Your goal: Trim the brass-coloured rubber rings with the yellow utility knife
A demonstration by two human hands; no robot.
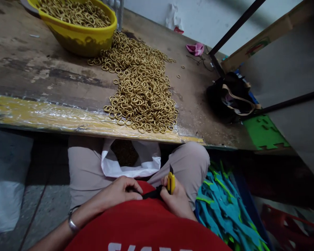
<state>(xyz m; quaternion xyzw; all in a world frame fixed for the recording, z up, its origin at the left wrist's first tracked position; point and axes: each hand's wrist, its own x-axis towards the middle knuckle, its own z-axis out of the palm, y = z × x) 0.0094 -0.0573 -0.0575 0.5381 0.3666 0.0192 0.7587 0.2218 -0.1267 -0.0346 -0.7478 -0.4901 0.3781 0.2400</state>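
So the yellow cutter (171, 182), blade out, sits low over the lap, on the person's side of the pile of brass-coloured rings (145, 87). Right hand (178, 201) has a closed grip on it, with a black strip (152, 194) at the thumb too. Left hand (120, 192) is pinching that strip's other side, fingers hiding the end. Between them and the pile, a white sack (136, 172) gapes open at the knees. A yellow basin (81, 43) full of more rings is just left of the pile's far end, and a black bag (218, 97) is off to its right.
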